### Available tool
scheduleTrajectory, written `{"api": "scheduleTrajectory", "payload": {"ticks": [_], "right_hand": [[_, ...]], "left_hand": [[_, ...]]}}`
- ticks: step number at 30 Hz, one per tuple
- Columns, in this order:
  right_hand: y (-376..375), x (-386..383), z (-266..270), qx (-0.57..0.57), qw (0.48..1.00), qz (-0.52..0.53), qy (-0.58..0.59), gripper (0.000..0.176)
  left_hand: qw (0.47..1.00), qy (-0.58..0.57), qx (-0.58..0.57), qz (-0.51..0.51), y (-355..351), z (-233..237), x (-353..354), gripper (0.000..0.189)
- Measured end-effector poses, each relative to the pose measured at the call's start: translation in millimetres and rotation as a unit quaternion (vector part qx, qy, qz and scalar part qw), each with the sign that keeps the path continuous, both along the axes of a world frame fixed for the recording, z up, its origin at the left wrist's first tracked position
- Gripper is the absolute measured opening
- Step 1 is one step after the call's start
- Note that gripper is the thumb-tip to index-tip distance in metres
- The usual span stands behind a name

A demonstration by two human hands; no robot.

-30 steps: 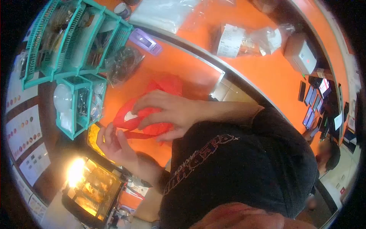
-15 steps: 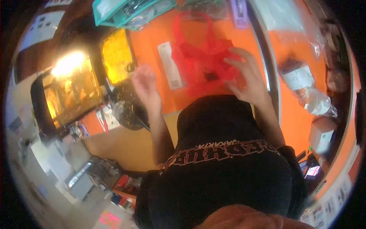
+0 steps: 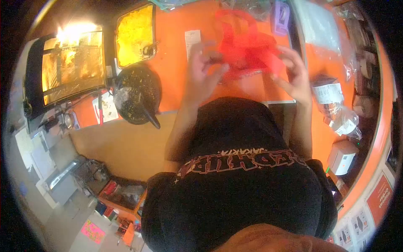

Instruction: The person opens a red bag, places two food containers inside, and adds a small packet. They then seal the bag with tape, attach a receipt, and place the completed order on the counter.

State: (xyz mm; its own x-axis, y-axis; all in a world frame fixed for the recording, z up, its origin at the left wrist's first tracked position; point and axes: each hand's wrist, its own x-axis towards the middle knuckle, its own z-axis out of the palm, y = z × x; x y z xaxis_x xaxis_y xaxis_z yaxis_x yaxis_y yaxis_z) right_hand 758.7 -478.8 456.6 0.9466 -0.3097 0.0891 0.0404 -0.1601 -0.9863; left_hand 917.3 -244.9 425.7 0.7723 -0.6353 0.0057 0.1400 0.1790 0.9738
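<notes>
A red cloth tote bag (image 3: 247, 52) with looped handles lies on the orange tabletop, its near edge lifted a little. My right hand (image 3: 296, 73) is at the bag's right side, thumb and fingers closed round its edge. At the left side is my left hand (image 3: 203, 69), blurred, with thumb and forefinger curved toward the bag's edge; whether they grip it is not clear. A white paper slip (image 3: 192, 38) with print lies just beyond my left hand, partly covered by it.
To the left are a black pan (image 3: 138, 94) with yellow crumbs, a yellow-filled tray (image 3: 135, 35) and a lit glass-fronted oven (image 3: 73, 63). A purple holder (image 3: 281, 17) stands beyond the bag. On the right lie a labelled plastic packet (image 3: 329, 94) and a white box (image 3: 343, 157).
My left hand has moved right, to the bag's left side. My right hand has closed on the right edge. The view has shifted, showing the pan more clearly.
</notes>
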Motion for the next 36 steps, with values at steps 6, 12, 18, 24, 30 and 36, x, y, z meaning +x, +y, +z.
{"api": "scheduleTrajectory", "payload": {"ticks": [6, 12, 18, 24, 30, 36], "right_hand": [[-44.1, -62.1, 50.9, 0.027, 0.947, 0.317, 0.038, 0.039], [1.1, -25.4, 38.7, -0.197, 0.895, 0.123, 0.381, 0.021], [16.5, 34.4, -5.2, -0.439, 0.897, 0.035, 0.047, 0.02], [-60.7, 12.6, -23.1, -0.521, 0.823, -0.226, 0.01, 0.027], [-128.1, -193.7, 20.0, -0.663, 0.552, -0.486, 0.142, 0.041], [-221.4, -327.8, -69.1, -0.516, 0.715, -0.275, 0.382, 0.032]], "left_hand": [[0.94, -0.081, 0.084, -0.32, 15.9, 19.5, -19.5, 0.035], [0.856, -0.444, 0.227, -0.137, -24.0, 0.5, -48.8, 0.03], [0.719, -0.498, 0.399, -0.276, -34.5, -24.7, -53.7, 0.021], [0.764, -0.486, 0.353, -0.236, -23.7, -39.2, -51.1, 0.019], [0.783, -0.464, 0.358, -0.208, -23.3, -16.2, -56.1, 0.024], [0.816, -0.435, 0.312, -0.22, -28.0, -33.0, -55.5, 0.022]]}}
